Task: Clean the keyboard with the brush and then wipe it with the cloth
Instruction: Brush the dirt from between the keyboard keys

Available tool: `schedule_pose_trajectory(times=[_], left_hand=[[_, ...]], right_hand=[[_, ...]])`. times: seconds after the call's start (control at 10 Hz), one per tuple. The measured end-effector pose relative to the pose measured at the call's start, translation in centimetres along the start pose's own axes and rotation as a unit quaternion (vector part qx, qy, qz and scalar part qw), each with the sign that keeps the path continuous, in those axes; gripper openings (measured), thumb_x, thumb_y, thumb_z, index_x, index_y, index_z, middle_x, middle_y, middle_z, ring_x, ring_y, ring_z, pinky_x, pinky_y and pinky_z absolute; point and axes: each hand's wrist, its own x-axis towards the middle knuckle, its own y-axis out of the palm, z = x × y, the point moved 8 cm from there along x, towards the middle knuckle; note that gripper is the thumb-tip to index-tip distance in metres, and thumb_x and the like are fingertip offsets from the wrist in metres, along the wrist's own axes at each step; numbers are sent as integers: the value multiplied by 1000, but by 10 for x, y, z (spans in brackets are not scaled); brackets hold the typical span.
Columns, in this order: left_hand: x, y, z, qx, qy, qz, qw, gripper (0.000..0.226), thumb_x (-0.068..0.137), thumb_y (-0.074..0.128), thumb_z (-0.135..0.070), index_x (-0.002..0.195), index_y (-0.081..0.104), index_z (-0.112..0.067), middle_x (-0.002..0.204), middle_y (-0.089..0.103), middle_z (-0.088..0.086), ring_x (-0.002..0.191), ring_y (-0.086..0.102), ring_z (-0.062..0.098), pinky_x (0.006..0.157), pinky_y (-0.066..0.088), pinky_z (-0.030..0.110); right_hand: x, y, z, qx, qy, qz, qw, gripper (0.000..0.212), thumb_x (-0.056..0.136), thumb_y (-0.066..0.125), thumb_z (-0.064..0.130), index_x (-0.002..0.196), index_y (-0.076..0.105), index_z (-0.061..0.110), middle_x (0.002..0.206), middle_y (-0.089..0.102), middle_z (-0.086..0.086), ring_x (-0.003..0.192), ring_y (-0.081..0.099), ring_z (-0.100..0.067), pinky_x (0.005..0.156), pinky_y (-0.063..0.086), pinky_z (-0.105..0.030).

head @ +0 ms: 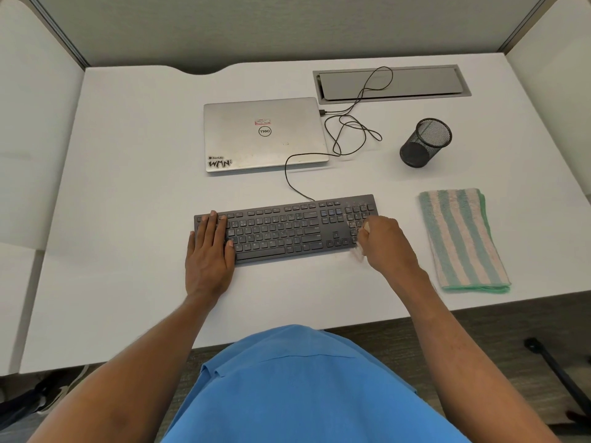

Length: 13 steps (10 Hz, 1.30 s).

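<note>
A black keyboard (284,230) lies on the white desk (128,187) in front of me. My left hand (209,251) rests flat on its left end, fingers straight over the keys. My right hand (382,243) is curled at the keyboard's right end over the number pad and grips a small pale brush (359,247), which shows only as a blurred whitish tip below the fist. A folded cloth (463,239) with green and pink stripes lies on the desk to the right of the keyboard, apart from both hands.
A shut silver laptop (265,134) sits behind the keyboard, with the keyboard's black cable (348,132) looping beside it. A black mesh pen cup (425,142) stands at the back right, and a grey cable hatch (391,82) lies behind it. White partitions flank the desk.
</note>
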Motion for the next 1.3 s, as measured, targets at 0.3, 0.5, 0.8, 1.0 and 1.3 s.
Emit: schedule_pose_trajectory(times=[0.3,0.5,0.8,1.0,1.3], left_hand=[[0,-1,-1,1,2,-1,1000,61,109,28,-36,168,26,-20,176,19,1,163,11,18,132,14,47],[1,0,-1,2,0,0,1000,61,109,27,-37,168,25,-20,176,18,0,164,11,17,132,15,48],[0,-1,-2,-2,4,-3,1000,61,109,28,-36,168,25,-21,176,19,0,163,11,18,132,15,48],[2,0,0,-3,1,0,1000,61,109,28,-37,168,26,-21,176,19,0,163,11,17,132,15,48],[1,0,0,-3,1,0,1000,61,109,27,-37,168,25,-21,176,18,-1,164,9,16,132,14,48]], right_hand=[[-1,-8,9,97,-20,-63,993,19,102,50,13,93,62,2,91,63,-8,78,61,-23,60,44,-29],[7,-6,4,23,-2,-11,1000,19,99,51,12,88,62,0,88,68,-14,76,65,-30,65,54,-38],[43,-15,20,32,8,-19,999,26,99,48,18,82,61,4,76,69,-10,61,65,-20,56,57,-34],[70,-17,30,73,3,-34,997,28,98,47,17,78,60,3,70,68,-8,61,68,-20,59,60,-42],[76,-29,26,79,-10,-60,995,23,96,50,16,80,63,5,68,69,-7,59,67,-16,58,58,-35]])
